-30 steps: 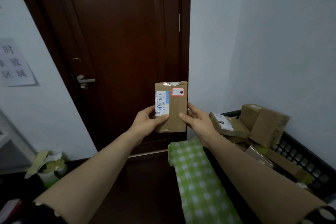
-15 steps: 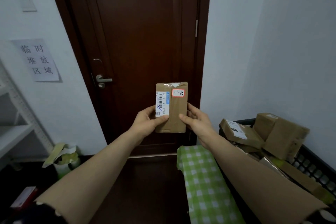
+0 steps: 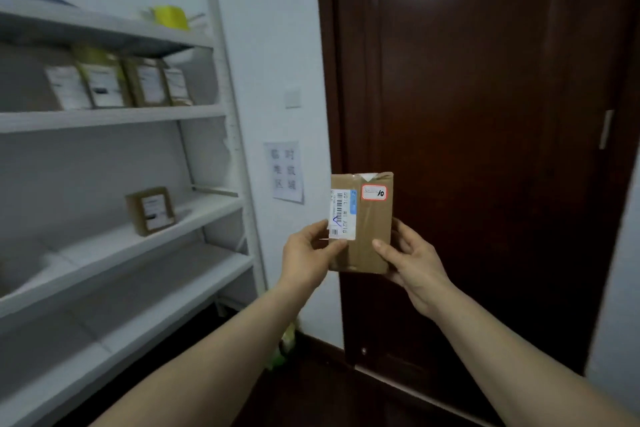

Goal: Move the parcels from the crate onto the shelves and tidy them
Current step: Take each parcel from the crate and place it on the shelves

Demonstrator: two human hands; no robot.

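Observation:
I hold a small brown cardboard parcel (image 3: 370, 229) upright in front of me, its barcode label and a red-bordered sticker marked 10 facing me. My left hand (image 3: 306, 255) grips its lower left edge with the thumb on the label. My right hand (image 3: 412, 262) grips the lower right edge, thumb across the front. White metal shelves (image 3: 114, 118) stand to the left. Several labelled parcels (image 3: 117, 83) stand in a row on an upper shelf, and one parcel (image 3: 151, 210) stands alone on the shelf below. The crate is out of view.
A dark brown door (image 3: 485, 149) fills the right behind the parcel. A paper notice (image 3: 285, 172) and a light switch (image 3: 292, 97) are on the white wall between door and shelves. A yellow object (image 3: 171, 15) lies on the top shelf. A green-yellow bag (image 3: 282, 350) sits on the floor.
The view has swung left: the crate and green checked cloth have left the frame and the shelves have come in. Both hands keep the same hold on the parcel.

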